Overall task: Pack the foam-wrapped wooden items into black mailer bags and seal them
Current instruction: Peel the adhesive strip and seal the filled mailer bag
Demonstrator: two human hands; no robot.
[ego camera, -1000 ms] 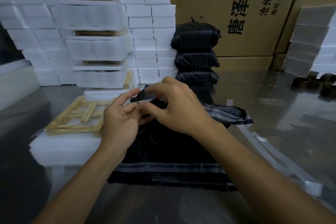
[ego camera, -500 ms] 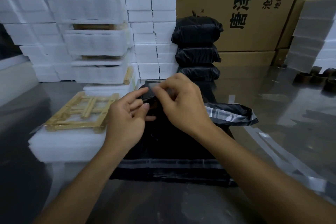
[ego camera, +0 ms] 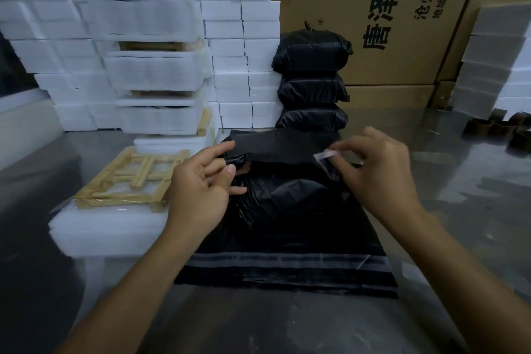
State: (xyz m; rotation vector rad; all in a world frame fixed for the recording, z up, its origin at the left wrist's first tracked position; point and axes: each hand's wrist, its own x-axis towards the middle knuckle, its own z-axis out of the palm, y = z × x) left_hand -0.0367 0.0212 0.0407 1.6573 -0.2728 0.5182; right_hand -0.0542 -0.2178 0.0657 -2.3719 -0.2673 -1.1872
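A black mailer bag lies on top of a flat pile of more bags in front of me, its far flap lifted. My left hand pinches the flap's left corner. My right hand pinches a pale release strip peeled across the flap to the right. A wooden frame item in clear film lies on a pile of white foam sheets at the left. Three sealed black parcels stand stacked behind the bag.
Tall stacks of foam-wrapped items and white foam blocks fill the back left. Cardboard cartons stand behind. Grey foam sheets and empty tape cores are at the right. The steel table carries discarded strips.
My right hand has pulled the release strip rightwards along the flap, away from my left hand. The flap is now stretched out between both hands.
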